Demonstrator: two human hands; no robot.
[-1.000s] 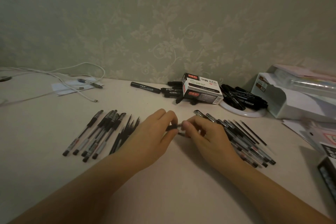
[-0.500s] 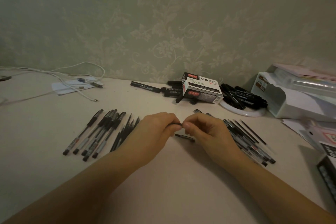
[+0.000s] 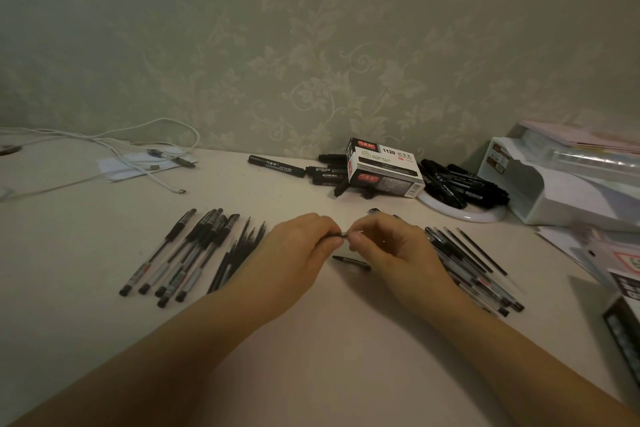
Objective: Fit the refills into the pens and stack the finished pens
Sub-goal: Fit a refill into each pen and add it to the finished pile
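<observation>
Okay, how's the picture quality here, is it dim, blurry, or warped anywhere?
Head view: dim, warm light with a greenish cast; soft shadows under both forearms. Wide-angle warp bows the table edge and stretches the corners. The marker box print reads sharp, but the small part pinched between the left hand and right hand is too small and dark to make out.

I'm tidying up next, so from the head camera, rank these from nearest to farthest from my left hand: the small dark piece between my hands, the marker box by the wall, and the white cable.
From the left hand:
1. Small dark piece, just right of it.
2. Marker box, behind, by the wall.
3. White cable, far left corner.
</observation>
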